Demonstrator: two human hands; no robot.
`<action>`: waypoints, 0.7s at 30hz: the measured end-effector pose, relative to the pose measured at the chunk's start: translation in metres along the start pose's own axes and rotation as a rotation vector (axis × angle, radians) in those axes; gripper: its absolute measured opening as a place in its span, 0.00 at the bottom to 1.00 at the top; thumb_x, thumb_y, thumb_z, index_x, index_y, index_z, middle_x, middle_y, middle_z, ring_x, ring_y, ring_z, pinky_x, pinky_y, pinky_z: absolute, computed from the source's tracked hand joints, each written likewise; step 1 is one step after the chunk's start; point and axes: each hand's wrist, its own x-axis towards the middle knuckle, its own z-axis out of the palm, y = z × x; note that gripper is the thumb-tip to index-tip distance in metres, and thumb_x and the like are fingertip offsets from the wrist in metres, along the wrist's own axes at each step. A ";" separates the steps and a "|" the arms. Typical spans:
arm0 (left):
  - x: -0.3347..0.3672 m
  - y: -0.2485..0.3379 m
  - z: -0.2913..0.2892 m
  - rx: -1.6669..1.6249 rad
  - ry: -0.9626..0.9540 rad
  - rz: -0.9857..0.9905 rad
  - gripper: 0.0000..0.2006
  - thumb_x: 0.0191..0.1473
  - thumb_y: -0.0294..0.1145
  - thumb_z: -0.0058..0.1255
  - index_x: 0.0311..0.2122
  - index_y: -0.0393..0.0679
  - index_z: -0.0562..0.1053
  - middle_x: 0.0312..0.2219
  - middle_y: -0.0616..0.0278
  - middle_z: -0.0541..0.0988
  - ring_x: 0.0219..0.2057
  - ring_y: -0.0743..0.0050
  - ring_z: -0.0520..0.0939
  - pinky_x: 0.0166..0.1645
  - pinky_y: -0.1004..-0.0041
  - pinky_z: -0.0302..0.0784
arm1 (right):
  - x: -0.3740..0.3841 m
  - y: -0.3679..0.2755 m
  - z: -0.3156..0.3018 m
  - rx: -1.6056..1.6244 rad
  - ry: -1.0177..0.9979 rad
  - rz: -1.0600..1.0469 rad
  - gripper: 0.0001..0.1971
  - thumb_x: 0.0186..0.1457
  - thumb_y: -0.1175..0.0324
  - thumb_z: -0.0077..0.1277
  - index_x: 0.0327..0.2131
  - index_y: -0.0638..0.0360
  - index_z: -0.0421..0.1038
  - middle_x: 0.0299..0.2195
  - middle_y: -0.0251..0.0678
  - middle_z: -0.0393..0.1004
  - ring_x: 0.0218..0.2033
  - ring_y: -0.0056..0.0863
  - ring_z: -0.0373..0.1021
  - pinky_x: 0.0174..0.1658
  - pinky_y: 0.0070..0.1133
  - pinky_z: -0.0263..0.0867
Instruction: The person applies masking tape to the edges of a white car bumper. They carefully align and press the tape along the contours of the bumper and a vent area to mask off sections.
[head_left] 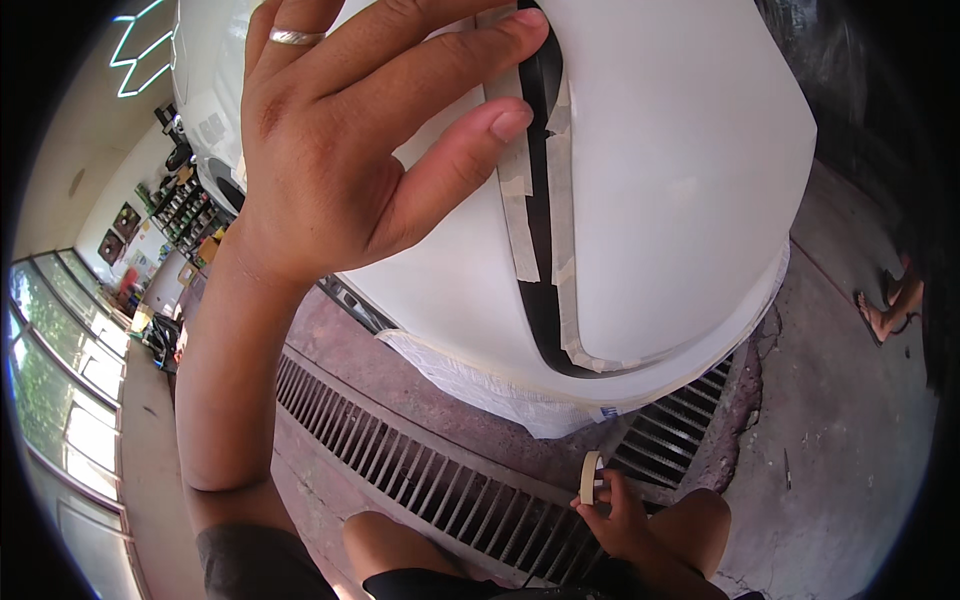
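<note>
My left hand (335, 140) is raised over a white car body panel (680, 200), fingers spread and a ring on one finger. Its thumb and fingertips lie at the masking tape (520, 235) on the left edge of a curved black strip (540, 310). Another line of masking tape (563, 220) follows the strip's right edge and bends along the bottom. Low down, between my knees, my right hand (622, 520) grips a roll of masking tape (591, 478) by its side. White masking sheet (480, 385) hangs from the panel's lower edge.
A metal drain grate (430, 490) crosses the floor under the car, with broken concrete (735, 430) beside it. Another person's sandalled foot (878, 315) is at the right. Loaded shelves (185, 215) and windows (70, 380) stand at the left.
</note>
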 end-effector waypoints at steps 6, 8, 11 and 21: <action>-0.029 -0.006 0.045 -0.230 0.333 0.033 0.12 0.55 0.31 0.61 0.43 0.39 0.86 0.43 0.53 0.90 0.49 0.53 0.90 0.70 0.42 0.70 | 0.021 -0.123 -0.054 -0.085 -0.521 0.287 0.15 0.73 0.59 0.55 0.52 0.61 0.78 0.40 0.38 0.87 0.43 0.41 0.83 0.51 0.36 0.72; -0.030 -0.017 0.058 -0.269 0.407 0.070 0.13 0.55 0.32 0.61 0.44 0.39 0.85 0.44 0.52 0.90 0.51 0.51 0.89 0.70 0.43 0.70 | 0.026 -0.149 -0.050 -0.305 -0.463 0.157 0.15 0.73 0.59 0.54 0.52 0.61 0.78 0.39 0.40 0.86 0.42 0.41 0.82 0.51 0.37 0.72; -0.023 -0.007 0.060 -0.239 0.400 0.054 0.15 0.55 0.33 0.62 0.46 0.41 0.85 0.45 0.51 0.89 0.55 0.46 0.86 0.70 0.43 0.68 | 0.019 -0.180 -0.040 -0.488 -0.305 -0.016 0.16 0.73 0.58 0.55 0.52 0.60 0.78 0.34 0.42 0.83 0.36 0.42 0.80 0.52 0.39 0.71; -0.102 0.027 -0.022 -0.276 0.308 -0.281 0.17 0.56 0.30 0.64 0.52 0.46 0.87 0.63 0.51 0.80 0.72 0.41 0.70 0.72 0.50 0.63 | 0.022 -0.287 -0.018 -0.603 0.762 -0.035 0.20 0.62 0.61 0.69 0.52 0.59 0.76 0.20 0.36 0.75 0.21 0.27 0.74 0.29 0.20 0.63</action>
